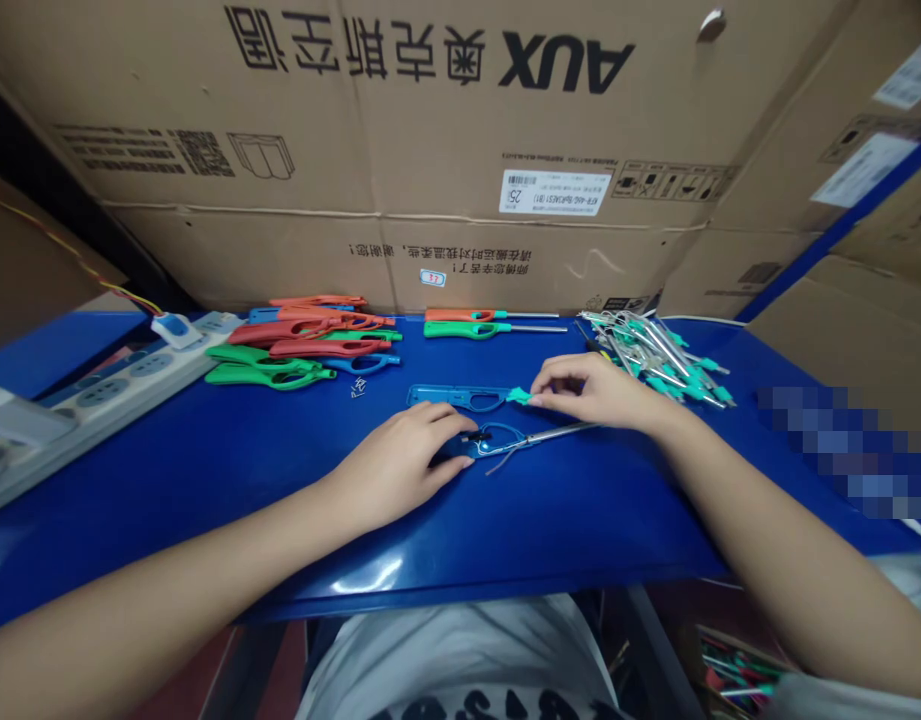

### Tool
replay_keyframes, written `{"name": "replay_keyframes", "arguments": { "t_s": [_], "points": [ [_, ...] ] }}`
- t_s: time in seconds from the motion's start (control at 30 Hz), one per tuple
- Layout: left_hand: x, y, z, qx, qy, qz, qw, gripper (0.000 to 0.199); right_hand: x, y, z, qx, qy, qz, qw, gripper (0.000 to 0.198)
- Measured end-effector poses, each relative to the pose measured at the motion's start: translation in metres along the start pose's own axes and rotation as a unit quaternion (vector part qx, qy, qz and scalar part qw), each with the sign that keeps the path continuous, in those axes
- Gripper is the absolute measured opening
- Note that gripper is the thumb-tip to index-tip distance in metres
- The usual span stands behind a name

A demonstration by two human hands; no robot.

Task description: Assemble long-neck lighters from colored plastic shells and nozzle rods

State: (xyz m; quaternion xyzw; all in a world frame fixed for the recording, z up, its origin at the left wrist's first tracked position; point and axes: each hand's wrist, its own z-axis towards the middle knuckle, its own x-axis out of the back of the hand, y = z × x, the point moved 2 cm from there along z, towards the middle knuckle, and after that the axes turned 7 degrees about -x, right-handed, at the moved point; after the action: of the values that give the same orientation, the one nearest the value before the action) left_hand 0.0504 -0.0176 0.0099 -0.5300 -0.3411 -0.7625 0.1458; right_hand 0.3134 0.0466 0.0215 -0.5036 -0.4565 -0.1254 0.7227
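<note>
My left hand (396,460) is closed, thumb and fingers gripping an opened blue lighter body (516,436) low over the table. Inside it show a black part and thin wires, and its metal tube (565,433) points right. One loose grey wire hangs out below. My right hand (599,390) pinches a small teal plastic piece (518,396) at the front end of a separate blue shell half (449,396). That half lies just behind the opened lighter. Whether the teal piece touches the shell, I cannot tell.
Several coloured lighter bodies (302,347) are heaped at the back left, near small screws (359,387) and a power strip (122,385). Two finished-looking lighters (464,329) lie at the back. Metal tubes with teal ends (659,355) pile up right. A cardboard wall (355,180) stands behind.
</note>
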Motion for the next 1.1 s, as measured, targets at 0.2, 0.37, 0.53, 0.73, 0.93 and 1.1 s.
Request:
{"name": "replay_keyframes", "arguments": {
  "t_s": [0.2,0.37,0.53,0.73,0.93,1.1],
  "points": [
    [0.001,-0.001,0.001,0.004,-0.002,-0.021,1.0,0.025,-0.02,-0.019,-0.001,0.095,-0.083,0.039,0.991,0.018],
    [0.002,-0.001,0.003,0.009,0.0,-0.03,0.999,0.023,-0.023,-0.018,-0.001,0.108,-0.083,0.047,0.99,0.016],
    [0.002,-0.002,0.003,0.009,-0.003,-0.032,0.999,0.024,-0.027,-0.019,-0.001,0.117,-0.087,0.027,0.989,0.016],
    [0.001,-0.004,0.002,0.005,-0.002,-0.031,1.0,0.024,-0.03,-0.022,-0.001,0.13,-0.065,0.027,0.989,0.015],
    [0.001,-0.003,0.004,0.008,-0.007,-0.035,0.999,0.023,-0.034,-0.026,-0.003,0.136,-0.061,0.0,0.989,0.015],
    [0.001,-0.002,0.005,0.023,-0.007,-0.039,0.999,0.024,-0.04,-0.029,-0.005,0.142,-0.051,-0.038,0.988,0.016]
  ]
}}
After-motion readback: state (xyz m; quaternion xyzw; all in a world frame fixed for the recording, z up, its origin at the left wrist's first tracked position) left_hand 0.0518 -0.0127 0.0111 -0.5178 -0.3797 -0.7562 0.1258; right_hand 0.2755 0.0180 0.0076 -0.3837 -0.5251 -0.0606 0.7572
